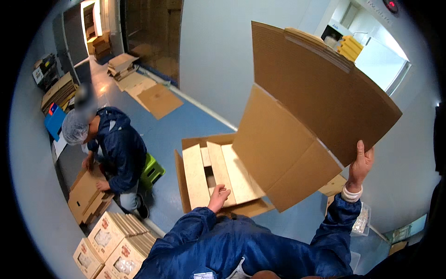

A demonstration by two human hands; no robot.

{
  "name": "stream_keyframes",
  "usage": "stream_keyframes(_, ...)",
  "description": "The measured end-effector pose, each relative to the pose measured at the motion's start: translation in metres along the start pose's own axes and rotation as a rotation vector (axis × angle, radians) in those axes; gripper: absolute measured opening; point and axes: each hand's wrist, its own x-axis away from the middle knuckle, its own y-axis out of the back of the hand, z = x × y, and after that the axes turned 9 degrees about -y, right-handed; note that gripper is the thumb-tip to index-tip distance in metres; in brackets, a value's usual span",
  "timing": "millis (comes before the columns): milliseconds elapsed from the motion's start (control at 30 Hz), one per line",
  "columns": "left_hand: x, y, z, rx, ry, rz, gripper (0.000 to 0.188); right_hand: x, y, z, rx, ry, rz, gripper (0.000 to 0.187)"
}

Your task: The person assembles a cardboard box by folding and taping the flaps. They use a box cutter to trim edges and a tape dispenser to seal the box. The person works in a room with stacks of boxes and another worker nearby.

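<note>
Head view: I see the right hand's point(361, 168) fingers gripping a brown cardboard sheet point(320, 88), tilted up at the right of an open carton point(181, 186); the left hand point(217, 200) (fingers loosely curled, part-open) is over cream cardboard point(194, 173) inside.

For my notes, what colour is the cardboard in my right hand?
Brown cardboard, clearest in the head view.
</note>
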Motion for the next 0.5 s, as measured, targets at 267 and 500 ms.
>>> stream_keyframes(267, -0.019, 0.019, 0.01, 0.136, 0.21, -0.115, 0.093, 0.009, 0.008, -0.002, -0.368, -0.07, -0.187, 0.03)
stream_keyframes(500, -0.059, 0.039, 0.029, 0.281, 0.195, -0.102, 0.096, 0.027, 0.017, -0.092, -0.619, -0.348, -0.246, 0.043)
